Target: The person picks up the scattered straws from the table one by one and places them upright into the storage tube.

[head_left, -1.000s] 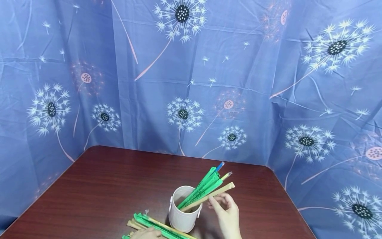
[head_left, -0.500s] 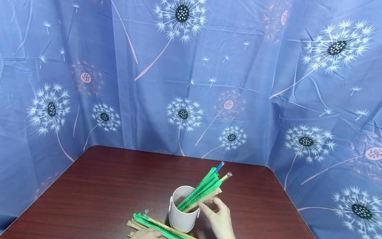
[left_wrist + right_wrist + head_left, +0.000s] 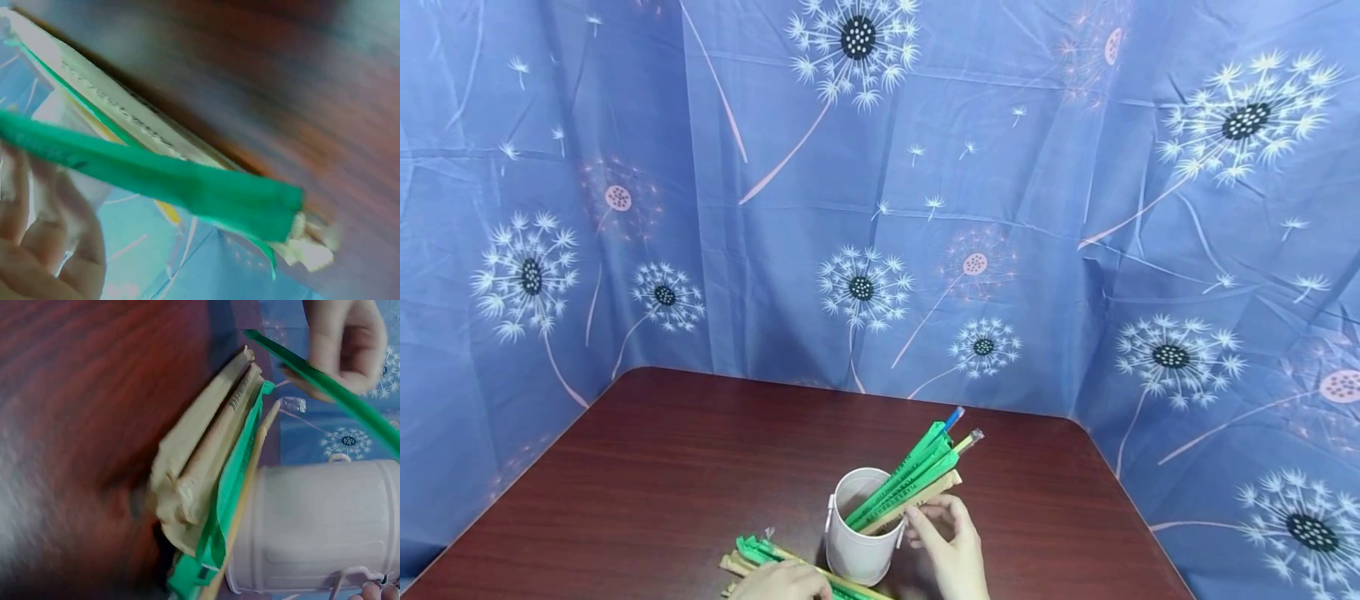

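A white bucket (image 3: pixel 859 557) with small side handles stands upright near the table's front. Several green-wrapped straws (image 3: pixel 917 475) lean out of it to the right, with a brown-wrapped straw (image 3: pixel 938 487) lowest among them. My right hand (image 3: pixel 953 550) is at the bucket's right rim, thumb and fingers bent beside the brown straw; whether it holds anything is unclear. My left hand (image 3: pixel 782 581) is over the pile of straws in front of the bucket. In the left wrist view it pinches one green-wrapped straw (image 3: pixel 156 178), raised above the others.
Brown-wrapped straws (image 3: pixel 194 462), another green-wrapped straw (image 3: pixel 236 475) and a yellow straw (image 3: pixel 253 475) lie beside the bucket on the dark red-brown table (image 3: pixel 700 467). A blue dandelion-print cloth (image 3: pixel 775 292) hangs behind and at both sides of the table.
The brown-wrapped straw has slid deeper into the bucket, and my right hand has moved left with it. My left hand has shifted right and up over the pile.
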A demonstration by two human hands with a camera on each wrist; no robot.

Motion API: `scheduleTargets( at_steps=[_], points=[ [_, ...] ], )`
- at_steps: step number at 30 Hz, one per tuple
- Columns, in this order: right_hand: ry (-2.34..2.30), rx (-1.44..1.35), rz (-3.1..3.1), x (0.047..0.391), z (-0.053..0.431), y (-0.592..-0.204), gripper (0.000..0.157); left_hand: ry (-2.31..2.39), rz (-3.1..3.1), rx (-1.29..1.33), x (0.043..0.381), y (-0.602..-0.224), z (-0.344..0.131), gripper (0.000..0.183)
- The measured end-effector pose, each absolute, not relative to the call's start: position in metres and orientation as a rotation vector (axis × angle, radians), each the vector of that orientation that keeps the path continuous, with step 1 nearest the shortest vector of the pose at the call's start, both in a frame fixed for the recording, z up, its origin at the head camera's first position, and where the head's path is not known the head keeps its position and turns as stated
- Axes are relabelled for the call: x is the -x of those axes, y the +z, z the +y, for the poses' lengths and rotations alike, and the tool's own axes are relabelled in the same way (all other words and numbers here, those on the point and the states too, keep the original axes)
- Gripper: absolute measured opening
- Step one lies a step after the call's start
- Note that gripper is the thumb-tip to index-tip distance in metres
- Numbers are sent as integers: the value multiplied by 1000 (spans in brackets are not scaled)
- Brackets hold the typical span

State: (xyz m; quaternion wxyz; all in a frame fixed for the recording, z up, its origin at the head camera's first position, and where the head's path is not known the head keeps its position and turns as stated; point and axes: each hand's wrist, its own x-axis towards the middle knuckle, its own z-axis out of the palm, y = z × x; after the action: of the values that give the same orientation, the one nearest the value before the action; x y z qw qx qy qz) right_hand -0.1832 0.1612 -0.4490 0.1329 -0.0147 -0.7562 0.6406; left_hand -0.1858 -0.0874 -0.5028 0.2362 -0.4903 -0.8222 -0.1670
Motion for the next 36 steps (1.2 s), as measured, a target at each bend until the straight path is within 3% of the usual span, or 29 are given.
scheduleTargets(
  at_steps=[7,11,18,21,26,29,36],
  points=[
    [1912,18,-2077,177,154,-453,23,-782,-2315,1142,178,-490,-80,6],
    [1960,-209,-2006,173,150,-455,18,-877,-2276,1052,174,-486,-77,6],
    [2206,-617,-1939,163,145,-449,32,-979,-2309,962,167,-478,-72,4],
    [2257,-725,-1934,160,142,-443,37,-988,-2298,934,165,-477,-70,12],
    [2272,-657,-1926,156,138,-436,36,-987,-2297,904,163,-476,-67,9],
    [2228,-583,-1906,155,136,-436,30,-998,-2340,877,161,-474,-67,4],
    [2149,-624,-1814,157,138,-436,14,-978,-2337,867,161,-473,-66,11]
  ],
)
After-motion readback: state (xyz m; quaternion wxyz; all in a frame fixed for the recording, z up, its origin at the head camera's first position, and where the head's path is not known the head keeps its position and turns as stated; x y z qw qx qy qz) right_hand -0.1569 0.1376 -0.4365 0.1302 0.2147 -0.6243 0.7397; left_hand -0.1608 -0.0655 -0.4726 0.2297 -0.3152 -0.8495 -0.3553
